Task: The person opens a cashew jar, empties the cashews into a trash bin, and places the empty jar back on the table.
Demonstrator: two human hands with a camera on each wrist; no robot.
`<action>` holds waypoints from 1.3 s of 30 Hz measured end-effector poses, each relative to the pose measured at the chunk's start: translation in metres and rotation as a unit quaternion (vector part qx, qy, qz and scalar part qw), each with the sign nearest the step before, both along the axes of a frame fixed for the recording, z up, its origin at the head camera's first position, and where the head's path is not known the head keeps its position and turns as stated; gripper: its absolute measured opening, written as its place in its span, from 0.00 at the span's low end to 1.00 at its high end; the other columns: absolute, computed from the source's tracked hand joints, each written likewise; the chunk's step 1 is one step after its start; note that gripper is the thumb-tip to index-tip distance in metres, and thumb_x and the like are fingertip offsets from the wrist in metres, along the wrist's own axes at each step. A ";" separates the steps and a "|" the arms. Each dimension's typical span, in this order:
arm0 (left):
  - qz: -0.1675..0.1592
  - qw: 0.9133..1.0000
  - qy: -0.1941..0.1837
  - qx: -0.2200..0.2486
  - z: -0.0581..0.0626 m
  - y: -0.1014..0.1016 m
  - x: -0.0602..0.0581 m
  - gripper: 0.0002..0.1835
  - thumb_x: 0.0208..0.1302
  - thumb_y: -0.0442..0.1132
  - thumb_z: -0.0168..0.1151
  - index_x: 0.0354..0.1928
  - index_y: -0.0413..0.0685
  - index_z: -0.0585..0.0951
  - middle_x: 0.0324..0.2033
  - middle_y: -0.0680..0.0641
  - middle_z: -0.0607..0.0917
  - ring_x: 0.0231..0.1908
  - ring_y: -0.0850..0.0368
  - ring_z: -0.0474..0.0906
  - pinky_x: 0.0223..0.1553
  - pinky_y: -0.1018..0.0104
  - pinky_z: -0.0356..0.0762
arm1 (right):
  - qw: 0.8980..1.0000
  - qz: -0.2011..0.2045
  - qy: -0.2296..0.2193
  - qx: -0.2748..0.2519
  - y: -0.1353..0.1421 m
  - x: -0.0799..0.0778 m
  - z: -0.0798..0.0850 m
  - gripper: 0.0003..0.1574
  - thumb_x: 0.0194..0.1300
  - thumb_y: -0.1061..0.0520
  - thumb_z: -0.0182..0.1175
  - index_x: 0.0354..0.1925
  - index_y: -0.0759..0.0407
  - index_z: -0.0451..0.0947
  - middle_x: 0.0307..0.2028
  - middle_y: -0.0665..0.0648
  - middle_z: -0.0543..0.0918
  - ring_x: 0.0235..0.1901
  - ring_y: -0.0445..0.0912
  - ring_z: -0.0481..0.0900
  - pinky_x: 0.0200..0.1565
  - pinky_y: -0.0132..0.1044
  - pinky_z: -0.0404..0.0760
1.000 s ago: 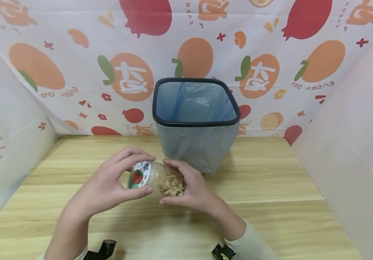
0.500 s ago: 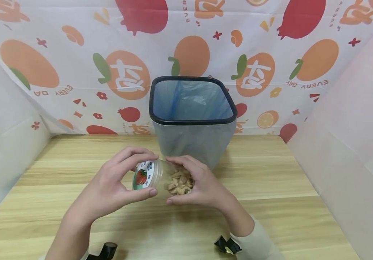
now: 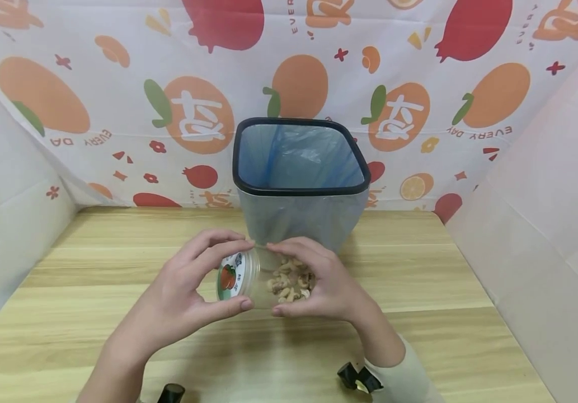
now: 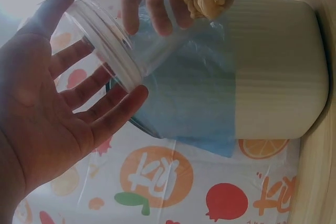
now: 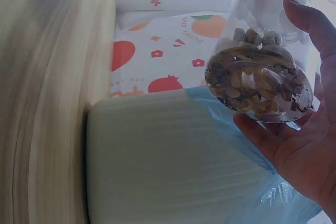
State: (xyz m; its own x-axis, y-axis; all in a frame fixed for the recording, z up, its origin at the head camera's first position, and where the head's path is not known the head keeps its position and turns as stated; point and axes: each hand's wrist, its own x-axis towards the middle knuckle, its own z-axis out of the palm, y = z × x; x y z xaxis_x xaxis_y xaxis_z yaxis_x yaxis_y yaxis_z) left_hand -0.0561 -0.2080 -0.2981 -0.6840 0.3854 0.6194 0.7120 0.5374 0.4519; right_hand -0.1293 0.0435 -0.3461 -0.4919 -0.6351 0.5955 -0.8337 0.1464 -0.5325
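Note:
A clear plastic jar (image 3: 264, 285) with cashews (image 3: 289, 281) in its base end is held above the table, tilted on its side. Its lid (image 3: 230, 276) bears a tomato picture and points left. Around the lid end curl the thumb and fingers of my left hand (image 3: 180, 294); the left wrist view shows its fingertips at the rim (image 4: 107, 45). My right hand (image 3: 331, 282) grips the jar's base end, its thumb on the near side and fingers on the far side. In the right wrist view the nuts (image 5: 257, 80) gather toward the base.
Behind the hands stands a grey bin (image 3: 299, 218) with a black rim (image 3: 301, 191) and a bluish plastic liner (image 3: 314, 157). A fruit-printed cloth (image 3: 168, 168) hangs behind it, with pale cloth at both sides. Underneath is a wood-grain table (image 3: 419, 268).
Both hands have moved a little to the right with the jar between them. The cashews inside have shifted and spread out somewhat.

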 end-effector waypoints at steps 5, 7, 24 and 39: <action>-0.008 1.000 0.014 0.014 0.001 0.005 0.000 0.38 0.46 0.48 0.81 0.63 0.57 0.78 0.58 0.54 0.77 0.54 0.61 0.76 0.55 0.78 0.70 | 1.000 -0.004 0.003 0.010 0.008 0.003 0.009 0.55 0.40 0.45 0.83 0.66 0.53 0.73 0.59 0.50 0.79 0.60 0.43 0.75 0.61 0.39 0.75; -0.013 0.999 0.021 0.025 0.000 0.009 0.001 0.38 0.47 0.50 0.81 0.63 0.55 0.78 0.58 0.52 0.78 0.54 0.59 0.76 0.56 0.78 0.70 | 1.000 -0.006 0.006 0.014 0.013 0.006 0.012 0.55 0.41 0.43 0.82 0.66 0.52 0.73 0.59 0.50 0.79 0.60 0.42 0.75 0.61 0.39 0.75; -0.088 0.990 0.102 0.040 -0.016 0.028 0.003 0.35 0.56 0.59 0.72 0.61 0.47 0.80 0.56 0.43 0.79 0.53 0.51 0.76 0.56 0.76 0.69 | 0.998 0.064 0.001 0.012 0.035 0.014 0.013 0.50 0.47 0.44 0.80 0.65 0.58 0.73 0.58 0.52 0.80 0.57 0.45 0.77 0.59 0.39 0.77; -0.092 0.989 0.111 0.041 -0.008 0.031 -0.009 0.32 0.63 0.59 0.65 0.61 0.45 0.79 0.55 0.43 0.80 0.53 0.51 0.75 0.59 0.75 0.68 | 0.991 0.105 -0.073 0.037 0.022 0.005 0.012 0.59 0.47 0.48 0.81 0.72 0.53 0.63 0.66 0.50 0.75 0.62 0.47 0.76 0.63 0.40 0.75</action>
State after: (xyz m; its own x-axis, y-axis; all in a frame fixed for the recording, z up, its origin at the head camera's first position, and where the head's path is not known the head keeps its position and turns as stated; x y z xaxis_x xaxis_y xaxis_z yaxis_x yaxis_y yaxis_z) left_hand -0.0652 -0.1774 -0.3057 -0.4508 0.4336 0.7802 0.8810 0.3571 0.3105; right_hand -0.1248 0.0650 -0.3340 -0.4222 -0.7715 0.4759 -0.7644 0.0208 -0.6444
